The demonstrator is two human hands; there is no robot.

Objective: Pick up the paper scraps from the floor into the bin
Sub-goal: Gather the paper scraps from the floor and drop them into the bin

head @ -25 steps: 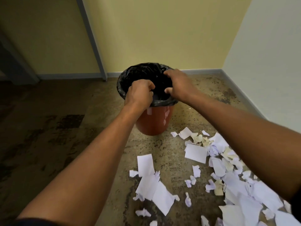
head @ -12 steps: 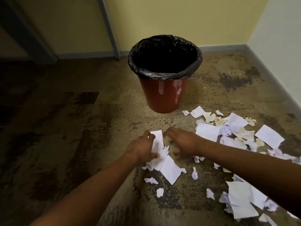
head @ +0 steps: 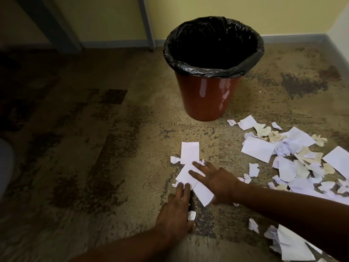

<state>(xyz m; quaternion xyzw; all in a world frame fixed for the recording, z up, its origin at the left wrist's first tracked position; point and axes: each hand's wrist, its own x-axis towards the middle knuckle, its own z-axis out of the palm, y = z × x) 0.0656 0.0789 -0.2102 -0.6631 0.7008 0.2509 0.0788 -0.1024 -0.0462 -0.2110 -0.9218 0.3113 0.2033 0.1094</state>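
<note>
Two hands are laid flat on floor (head: 94, 167), fingers straight, nothing gripped. Left hand (head: 174, 210) is pressed with fingertips on near edge of white sheets (head: 190, 176); small crumpled scrap (head: 191, 215) is seen just beside its thumb side. Right hand (head: 217, 181) is spread over same sheets, fingers pointed left. Paper scraps (head: 287, 154) are scattered in big pile to right, well apart from hands. Red bin (head: 205, 97) with black bag (head: 213, 70) is placed upright beyond sheets, near yellow wall (head: 188, 8).
</note>
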